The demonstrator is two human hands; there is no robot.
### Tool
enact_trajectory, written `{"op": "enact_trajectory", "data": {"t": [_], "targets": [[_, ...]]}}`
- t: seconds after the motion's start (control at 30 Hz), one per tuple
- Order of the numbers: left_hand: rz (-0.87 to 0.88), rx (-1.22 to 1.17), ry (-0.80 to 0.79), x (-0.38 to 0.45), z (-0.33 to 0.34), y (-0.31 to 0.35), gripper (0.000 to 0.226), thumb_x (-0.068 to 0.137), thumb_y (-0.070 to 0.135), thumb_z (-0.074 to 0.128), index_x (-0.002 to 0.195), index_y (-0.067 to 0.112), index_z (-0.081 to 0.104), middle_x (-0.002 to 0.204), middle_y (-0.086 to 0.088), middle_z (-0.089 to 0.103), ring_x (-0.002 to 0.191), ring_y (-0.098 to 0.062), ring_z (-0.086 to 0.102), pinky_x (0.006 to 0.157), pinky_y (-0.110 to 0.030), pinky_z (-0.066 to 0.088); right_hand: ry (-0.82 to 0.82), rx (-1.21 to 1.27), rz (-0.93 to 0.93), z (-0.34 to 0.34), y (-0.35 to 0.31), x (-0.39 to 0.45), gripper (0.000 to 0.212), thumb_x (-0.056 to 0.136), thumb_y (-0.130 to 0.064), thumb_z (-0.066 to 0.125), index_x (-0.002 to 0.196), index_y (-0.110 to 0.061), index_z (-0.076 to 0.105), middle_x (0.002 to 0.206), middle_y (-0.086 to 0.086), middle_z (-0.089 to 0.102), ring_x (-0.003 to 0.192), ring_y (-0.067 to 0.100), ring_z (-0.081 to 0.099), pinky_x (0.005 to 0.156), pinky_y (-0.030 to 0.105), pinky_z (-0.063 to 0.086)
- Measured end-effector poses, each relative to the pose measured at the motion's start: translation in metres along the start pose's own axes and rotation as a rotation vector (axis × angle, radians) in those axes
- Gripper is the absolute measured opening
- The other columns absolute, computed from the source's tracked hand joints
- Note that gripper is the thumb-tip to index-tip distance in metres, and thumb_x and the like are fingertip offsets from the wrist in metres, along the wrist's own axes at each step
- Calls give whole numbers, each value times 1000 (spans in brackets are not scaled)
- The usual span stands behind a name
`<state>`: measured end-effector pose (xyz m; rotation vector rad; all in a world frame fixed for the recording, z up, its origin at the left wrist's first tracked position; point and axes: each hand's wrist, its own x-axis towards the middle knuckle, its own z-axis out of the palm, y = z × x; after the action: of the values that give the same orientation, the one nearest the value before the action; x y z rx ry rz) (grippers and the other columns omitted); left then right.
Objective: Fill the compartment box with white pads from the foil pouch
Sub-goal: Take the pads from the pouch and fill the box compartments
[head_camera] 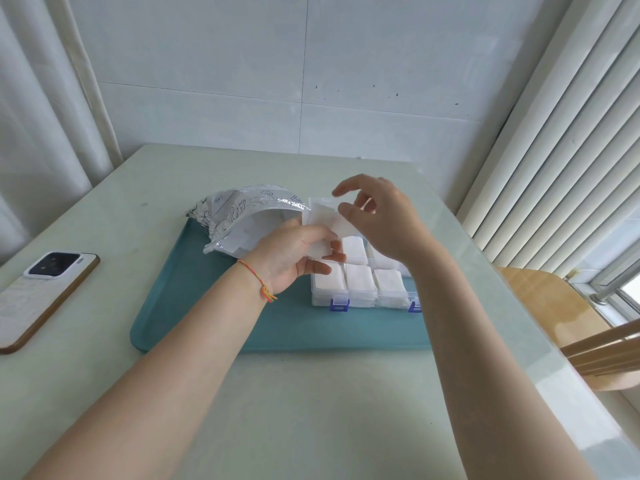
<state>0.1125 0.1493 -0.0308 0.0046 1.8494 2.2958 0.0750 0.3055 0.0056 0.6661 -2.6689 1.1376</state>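
Two hands meet above the compartment box (360, 282), which sits on the teal tray (214, 306) toward the bench's far right: the left hand (294, 258) pinches a small stack of white pads (323, 226), while the right hand (377, 220) hovers with fingers loosely spread, its thumb and forefinger closing on the top pad. Thin pads may cling, so several could lift together or slip onto the tray. The foil pouch (242, 216) gapes just left of the box, and the left wrist could knock it.
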Motion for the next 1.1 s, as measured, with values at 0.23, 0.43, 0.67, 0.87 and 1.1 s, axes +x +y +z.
{"op": "enact_trajectory", "data": {"t": [0.23, 0.43, 0.67, 0.87, 1.1], "targets": [[60, -15, -11, -2, 0, 1, 13, 95, 10, 56, 105, 11, 65, 75, -6, 62, 74, -22, 65, 48, -22, 44, -80, 116, 152, -2, 0, -1, 20, 89, -33, 67, 106, -23, 63, 96, -4, 68, 85, 13, 66, 73, 31, 52], [57, -98, 13, 2, -2, -1, 22, 102, 20, 46, 113, 15, 64, 72, -6, 62, 70, -22, 65, 45, -22, 47, 109, 330, 244, -3, 4, 3, 10, 84, -5, 68, 82, -13, 63, 70, 0, 69, 55, 10, 63, 60, 28, 52], [-132, -202, -73, 1, -5, 5, 50, 93, 61, 46, 108, 16, 62, 78, -7, 59, 62, -22, 56, 42, -24, 37, 129, 436, 135, -27, 2, -1, 10, 90, -8, 65, 90, -16, 71, 72, -8, 68, 61, 6, 57, 63, 23, 46], [-161, -60, -248, -2, -3, 3, 76, 86, 81, 26, 94, 13, 59, 70, -7, 55, 72, -28, 63, 51, -27, 46, -278, 316, 29, -14, -15, -10, 7, 86, -6, 71, 88, -13, 73, 71, -3, 69, 64, 10, 60, 70, 18, 50], [-101, -132, -254, -1, -2, 2, 70, 88, 76, 30, 101, 14, 60, 76, -4, 58, 72, -19, 60, 54, -25, 50, -76, -15, -59, 0, -10, -4, 30, 81, -33, 76, 108, -33, 62, 98, -7, 57, 81, 4, 55, 73, 13, 42]]}}
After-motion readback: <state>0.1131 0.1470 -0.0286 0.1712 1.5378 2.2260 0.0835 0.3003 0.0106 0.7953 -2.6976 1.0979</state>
